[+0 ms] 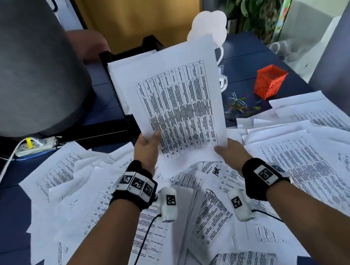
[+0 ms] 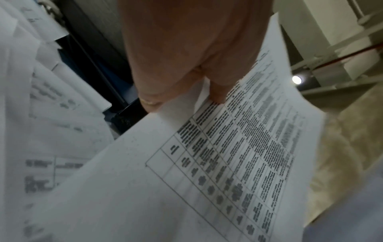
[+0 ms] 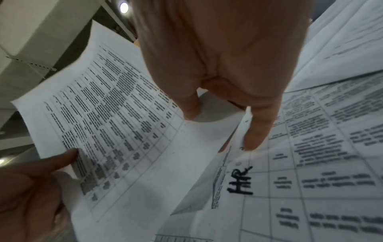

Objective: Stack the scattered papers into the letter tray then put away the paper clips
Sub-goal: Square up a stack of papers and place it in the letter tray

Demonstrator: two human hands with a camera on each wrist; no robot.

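Both hands are pinching the printed sheet [image 1: 178, 100], left hand [image 1: 147, 148] and right hand [image 1: 231, 150] at its near corners, long axis pointing twelve o'clock toward the letter tray [image 1: 113, 57] just beyond.

A printed table sheet [image 1: 179, 109] is held tilted above scattered papers [image 1: 298, 159], near the black letter tray [image 1: 108, 58] and coloured paper clips [image 1: 239, 105].

Left hand [image 2: 186, 57] pinches printed table sheet [image 2: 207, 163] w/ thumb on top, loose papers [image 2: 51, 114] beside.
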